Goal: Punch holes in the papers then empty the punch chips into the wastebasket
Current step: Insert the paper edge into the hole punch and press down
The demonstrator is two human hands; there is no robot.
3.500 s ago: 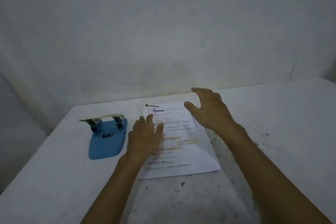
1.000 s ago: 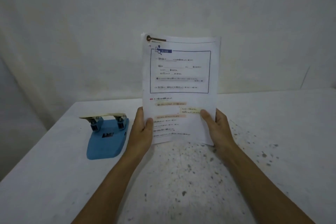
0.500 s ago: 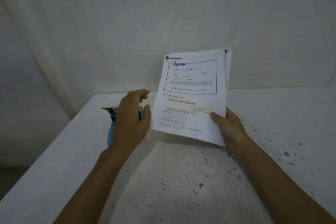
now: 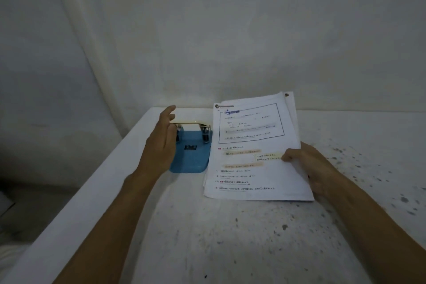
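Just left of the blue hole punch [image 4: 192, 152] is the left hand [image 4: 161, 143], fingers loosely spread and straight, right up against its left edge but not gripping anything. Punch sits flat on the speckled white surface [image 4: 230, 237]. Right of the punch, the right hand [image 4: 309, 166] pinches the papers [image 4: 251, 145] by their right edge, tilted up, thumb on top.

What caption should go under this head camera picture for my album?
Right hand holds the papers while the open left hand reaches for the blue hole punch.
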